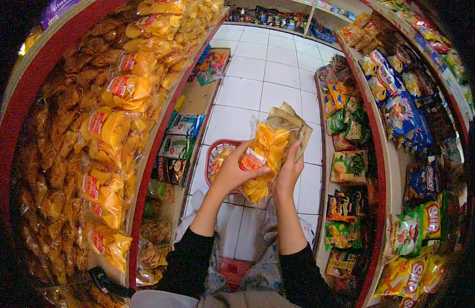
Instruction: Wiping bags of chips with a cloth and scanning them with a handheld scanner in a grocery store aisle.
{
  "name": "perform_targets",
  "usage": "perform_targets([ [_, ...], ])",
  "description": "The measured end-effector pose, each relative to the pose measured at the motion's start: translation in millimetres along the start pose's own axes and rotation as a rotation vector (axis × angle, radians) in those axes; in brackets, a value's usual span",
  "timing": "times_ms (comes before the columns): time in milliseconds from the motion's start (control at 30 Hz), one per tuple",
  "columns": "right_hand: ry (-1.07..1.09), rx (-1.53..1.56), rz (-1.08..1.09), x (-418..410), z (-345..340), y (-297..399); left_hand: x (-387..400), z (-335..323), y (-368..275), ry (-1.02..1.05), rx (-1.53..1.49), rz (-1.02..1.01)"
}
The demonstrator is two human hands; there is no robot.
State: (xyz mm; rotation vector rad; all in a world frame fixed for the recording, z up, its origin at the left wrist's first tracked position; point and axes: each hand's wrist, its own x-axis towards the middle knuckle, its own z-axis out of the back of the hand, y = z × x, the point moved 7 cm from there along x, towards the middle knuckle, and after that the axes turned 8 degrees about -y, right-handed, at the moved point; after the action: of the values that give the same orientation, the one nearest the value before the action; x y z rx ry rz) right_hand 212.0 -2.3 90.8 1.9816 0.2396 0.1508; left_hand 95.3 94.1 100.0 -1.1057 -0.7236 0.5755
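A clear plastic bag of yellow chips (274,148) with a red and white label is held up in front of me. My left hand (235,168) grips it from the left, thumb lying across the front near the label. On the right side, my right hand (288,175) holds the bag's edge together with a folded, brownish-grey woven-looking cloth or sheet (290,115) behind it. Below my hands a pink plastic basket (211,154) stands on the tiled floor, partly hidden by my left hand. Bagged chips with a similar label (219,163) lie inside it.
Shelves on the left hold many similar chip bags (118,92), with a lower shelf (199,98) of coffee and other packets beneath. Snack packets (349,165) line the right shelves. White floor tiles (245,92) run between them to a back shelf (268,27) of packets.
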Motion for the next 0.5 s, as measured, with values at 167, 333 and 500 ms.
perform_targets([
  [167,0.146,-0.139,-0.002,-2.0,-2.5,-8.7,4.3,3.7,10.4,-0.076,-0.052,0.034],
  [333,0.435,-0.415,0.094,-24.8,-30.4,0.8,9.2,26.2,39.6,-0.335,-0.462,0.230],
  [500,0.669,-0.411,0.176,-38.5,-43.9,-3.5,13.0,43.1,60.3,-0.522,-1.046,0.290],
])
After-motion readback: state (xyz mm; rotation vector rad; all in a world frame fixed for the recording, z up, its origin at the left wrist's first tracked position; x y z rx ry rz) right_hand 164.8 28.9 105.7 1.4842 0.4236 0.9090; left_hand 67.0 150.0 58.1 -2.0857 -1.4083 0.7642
